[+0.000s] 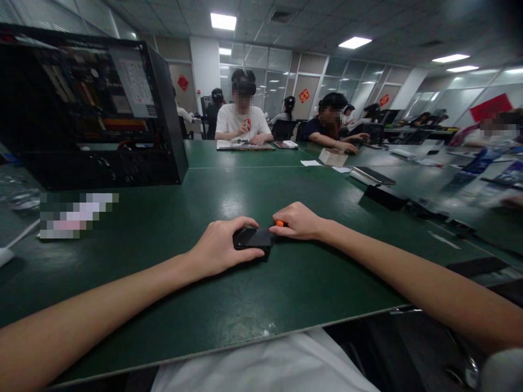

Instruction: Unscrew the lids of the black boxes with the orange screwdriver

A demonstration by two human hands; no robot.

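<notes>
Black rectangular box sits on the glossy green counter, clasped along its sides by the left hand; just beside its right end, the right hand has its grip curled around a mostly hidden bright orange object.

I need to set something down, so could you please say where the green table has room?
The green table is bare between the computer case and right hand, and between the left hand and near edge. It's crowded at right, around the black box and dark items.
</notes>
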